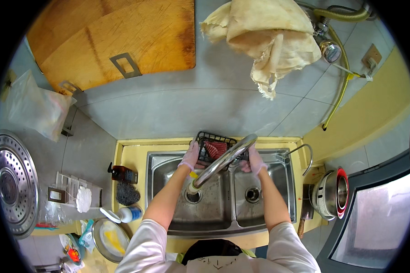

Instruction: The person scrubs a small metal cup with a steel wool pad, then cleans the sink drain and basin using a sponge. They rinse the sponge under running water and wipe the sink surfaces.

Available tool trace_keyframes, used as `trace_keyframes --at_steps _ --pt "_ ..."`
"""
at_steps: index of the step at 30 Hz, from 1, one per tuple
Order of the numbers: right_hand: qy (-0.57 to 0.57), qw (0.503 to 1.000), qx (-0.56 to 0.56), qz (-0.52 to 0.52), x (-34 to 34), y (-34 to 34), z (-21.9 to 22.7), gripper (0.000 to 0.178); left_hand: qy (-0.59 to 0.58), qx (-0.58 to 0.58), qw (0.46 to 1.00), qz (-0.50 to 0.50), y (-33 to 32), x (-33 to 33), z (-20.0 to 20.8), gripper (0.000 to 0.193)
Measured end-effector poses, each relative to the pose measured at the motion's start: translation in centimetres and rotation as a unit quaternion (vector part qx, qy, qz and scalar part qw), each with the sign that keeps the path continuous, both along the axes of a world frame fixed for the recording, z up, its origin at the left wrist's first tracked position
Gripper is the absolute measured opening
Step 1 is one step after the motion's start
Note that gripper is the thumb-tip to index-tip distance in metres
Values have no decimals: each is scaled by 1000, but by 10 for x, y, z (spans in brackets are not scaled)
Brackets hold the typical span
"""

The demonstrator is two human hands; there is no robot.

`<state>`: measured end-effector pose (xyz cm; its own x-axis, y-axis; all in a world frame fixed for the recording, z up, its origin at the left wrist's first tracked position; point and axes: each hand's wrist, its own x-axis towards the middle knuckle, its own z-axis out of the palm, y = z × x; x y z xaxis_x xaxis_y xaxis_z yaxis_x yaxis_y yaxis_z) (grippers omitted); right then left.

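A black wire basket is held across the back of the double steel sink, against the rear ledge. Inside it lies a dark-red striped cloth. My left hand, in a thin translucent glove, grips the basket's left end. At the right end is my right hand, gloved too, with its fingers closed around that side. A crumpled pinkish item shows beside the right hand; its kind is unclear. The curved chrome faucet crosses in front of the basket and hides part of it.
Left of the sink basin stand a brown pump bottle, a dark scouring pad and a white-blue bottle. A cleaver and stacked metal bowls are at right. Cutting boards and a beige cloth hang above.
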<state>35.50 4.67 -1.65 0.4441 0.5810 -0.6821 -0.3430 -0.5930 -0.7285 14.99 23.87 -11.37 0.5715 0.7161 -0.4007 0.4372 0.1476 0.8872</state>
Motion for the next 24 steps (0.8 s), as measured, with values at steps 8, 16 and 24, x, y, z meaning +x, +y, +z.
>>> trace_keyframes --at_steps 8,16,24 --pt "-421 898 122 -29 -4 -4 -85 39 121 340 920 -153 9 -1 -33 51" --pt "-323 923 189 84 17 -39 -61 52 74 199 969 -123 -9 3 8 62" --pt "-43 964 261 -37 23 -30 -80 65 41 175 973 -147 13 1 -54 78"
